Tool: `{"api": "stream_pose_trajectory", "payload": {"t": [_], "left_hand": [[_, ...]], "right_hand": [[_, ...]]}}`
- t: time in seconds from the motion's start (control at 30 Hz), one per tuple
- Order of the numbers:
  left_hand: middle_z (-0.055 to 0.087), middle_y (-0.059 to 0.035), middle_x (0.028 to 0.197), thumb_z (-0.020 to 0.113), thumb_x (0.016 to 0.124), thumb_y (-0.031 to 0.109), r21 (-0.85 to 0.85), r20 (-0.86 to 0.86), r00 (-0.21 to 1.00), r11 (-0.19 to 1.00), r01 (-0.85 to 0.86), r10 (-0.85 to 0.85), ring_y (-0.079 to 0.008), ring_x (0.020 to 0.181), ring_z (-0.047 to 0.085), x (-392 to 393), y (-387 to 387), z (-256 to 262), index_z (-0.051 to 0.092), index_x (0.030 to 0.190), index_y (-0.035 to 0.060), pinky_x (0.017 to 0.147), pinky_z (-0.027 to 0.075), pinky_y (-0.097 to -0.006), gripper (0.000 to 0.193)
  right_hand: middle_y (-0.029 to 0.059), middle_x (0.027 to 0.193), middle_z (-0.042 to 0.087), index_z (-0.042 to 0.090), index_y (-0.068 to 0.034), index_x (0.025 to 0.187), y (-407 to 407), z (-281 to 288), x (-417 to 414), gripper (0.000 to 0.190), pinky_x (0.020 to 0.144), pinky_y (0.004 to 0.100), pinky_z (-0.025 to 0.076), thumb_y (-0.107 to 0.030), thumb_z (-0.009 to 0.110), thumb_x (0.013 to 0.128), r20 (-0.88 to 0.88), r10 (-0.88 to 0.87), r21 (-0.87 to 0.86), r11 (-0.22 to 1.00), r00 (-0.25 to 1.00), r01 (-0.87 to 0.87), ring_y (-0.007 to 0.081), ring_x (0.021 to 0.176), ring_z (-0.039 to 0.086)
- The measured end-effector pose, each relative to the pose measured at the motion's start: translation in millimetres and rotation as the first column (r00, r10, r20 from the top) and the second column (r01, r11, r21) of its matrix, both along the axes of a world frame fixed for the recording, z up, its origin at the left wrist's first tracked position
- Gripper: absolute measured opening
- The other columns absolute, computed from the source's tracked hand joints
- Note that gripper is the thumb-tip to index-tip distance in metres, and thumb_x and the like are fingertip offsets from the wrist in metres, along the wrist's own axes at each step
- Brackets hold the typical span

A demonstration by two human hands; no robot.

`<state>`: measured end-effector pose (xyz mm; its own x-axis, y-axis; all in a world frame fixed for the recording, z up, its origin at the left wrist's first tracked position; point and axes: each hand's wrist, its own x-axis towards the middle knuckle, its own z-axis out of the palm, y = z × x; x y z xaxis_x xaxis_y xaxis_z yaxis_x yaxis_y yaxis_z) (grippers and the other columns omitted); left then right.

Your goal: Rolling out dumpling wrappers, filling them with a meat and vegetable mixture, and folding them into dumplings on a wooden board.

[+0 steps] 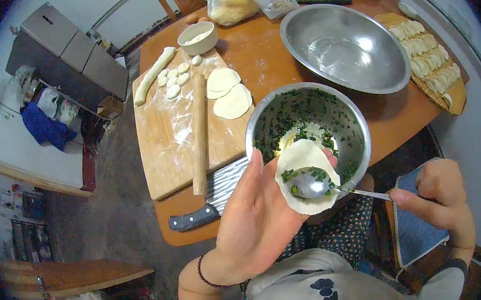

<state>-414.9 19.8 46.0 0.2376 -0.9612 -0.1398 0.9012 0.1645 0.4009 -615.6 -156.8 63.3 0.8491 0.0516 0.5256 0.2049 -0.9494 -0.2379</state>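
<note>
A round dough wrapper (304, 154) lies across the palm and fingers of my left hand (258, 218), over the near rim of a steel bowl (353, 116). Chopped greens and a yellowish filling (287, 138) are in the bowl. My right hand (437, 199) grips the handle of a metal spoon (312, 184), whose bowl rests on the wrapper with bits of greens around it. A wooden rolling pin (200, 141) and two flat wrappers (232, 102) lie on the floured wooden board (158, 158), with small dough pieces (173, 91) and a dough roll (155, 73) behind.
A crinkle-blade knife (195, 217) lies at the board's near edge. A large steel basin (344, 47) stands behind the filling bowl. Rows of dumplings (431, 62) sit on a woven tray (460, 103) at right. A flour bowl (198, 40) and plastic bags (232, 6) stand farther back.
</note>
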Motion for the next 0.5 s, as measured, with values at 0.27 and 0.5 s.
{"api": "stream_pose_trajectory", "payload": {"t": [0.27,0.5], "left_hand": [[0.039,-0.0205,0.138,0.025,0.1,0.043,-0.023,-0.02,0.997,0.997,0.077,-0.078,-0.0292,0.13,0.038,-0.1,0.1,-2.6,0.024,0.139,-0.0035,0.111,0.027,-0.0429,0.061],[0.039,-0.0228,0.138,0.026,0.1,0.043,-0.05,0.028,0.998,0.997,0.059,-0.058,-0.0314,0.13,0.039,-2.8,-3.7,-2.4,0.024,0.139,-0.0041,0.11,0.028,-0.0433,0.061]], "right_hand": [[0.001,0.055,0.043,0.071,-0.012,0.088,-1.7,14.0,-11.8,0.028,0.042,0.0347,0.023,-0.006,0.074,0.061,-0.333,-0.057,0.101,0.99,0.941,0.096,0.0182,0.044,0.041],[0.0021,0.058,0.046,0.073,-0.007,0.08,-17.7,-9.2,-4.8,0.022,0.049,0.0299,0.032,-0.029,0.07,0.076,0.086,-0.279,0.298,0.923,0.956,0.242,0.0153,0.055,0.046]]}}
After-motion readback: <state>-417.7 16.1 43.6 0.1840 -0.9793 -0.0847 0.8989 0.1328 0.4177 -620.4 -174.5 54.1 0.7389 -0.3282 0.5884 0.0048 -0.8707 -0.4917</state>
